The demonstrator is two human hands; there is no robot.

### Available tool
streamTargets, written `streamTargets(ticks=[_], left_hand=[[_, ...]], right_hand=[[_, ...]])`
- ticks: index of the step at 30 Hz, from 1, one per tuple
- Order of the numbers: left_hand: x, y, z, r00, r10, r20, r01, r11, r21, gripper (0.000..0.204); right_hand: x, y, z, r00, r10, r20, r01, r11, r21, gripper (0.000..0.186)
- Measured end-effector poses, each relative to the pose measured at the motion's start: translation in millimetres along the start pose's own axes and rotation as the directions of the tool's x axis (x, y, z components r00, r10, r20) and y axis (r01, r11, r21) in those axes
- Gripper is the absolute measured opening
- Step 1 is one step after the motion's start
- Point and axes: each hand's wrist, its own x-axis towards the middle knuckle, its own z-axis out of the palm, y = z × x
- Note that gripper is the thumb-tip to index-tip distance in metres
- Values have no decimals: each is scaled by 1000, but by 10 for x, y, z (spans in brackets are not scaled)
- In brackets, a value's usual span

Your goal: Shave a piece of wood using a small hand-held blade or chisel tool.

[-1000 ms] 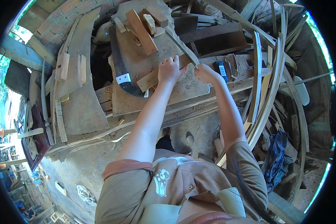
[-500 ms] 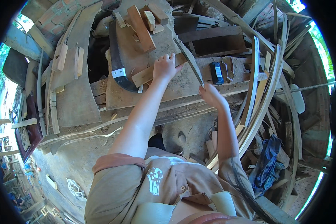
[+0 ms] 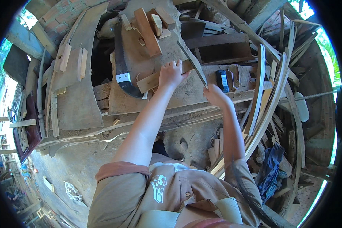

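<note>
My left hand (image 3: 171,73) lies fingers-down on a pale wooden batten (image 3: 150,81), which rests slantwise on the worn workbench top (image 3: 186,97). My right hand (image 3: 216,95) is nearer to me, at the bench's front edge. It grips the lower end of a long, thin, dark strip (image 3: 192,62) that looks like a blade. This strip runs up and away to the left, crossing the batten's right end just beside my left hand.
A dark curved saw blade (image 3: 121,74) lies left of the batten. Loose wooden blocks (image 3: 148,26) sit at the back of the bench, a small black box (image 3: 222,80) on the right. Bent wooden strips (image 3: 262,98) crowd the right side, over a blue cloth (image 3: 273,167).
My right hand has drawn back toward me along the bench, bringing the dark strip with it. My left hand has stayed on the batten.
</note>
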Motion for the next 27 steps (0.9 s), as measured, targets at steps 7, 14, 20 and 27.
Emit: streamTargets(ticks=[7, 14, 20, 27], left_hand=[[92, 226, 27, 999, 32, 17, -31, 998, -50, 62], [54, 159, 74, 1000, 30, -4, -30, 999, -41, 60], [7, 12, 61, 999, 24, -44, -25, 1000, -2, 59], [55, 90, 103, 994, 62, -91, -61, 998, 13, 59]], right_hand=[[991, 655, 175, 962, -269, -55, 224, 885, -409, 29], [123, -279, -287, 976, 218, -9, -214, 966, 145, 29], [-922, -597, -394, 963, 268, -12, -251, 917, 311, 32], [-1306, -555, -441, 931, 359, 67, -360, 874, 326, 30]])
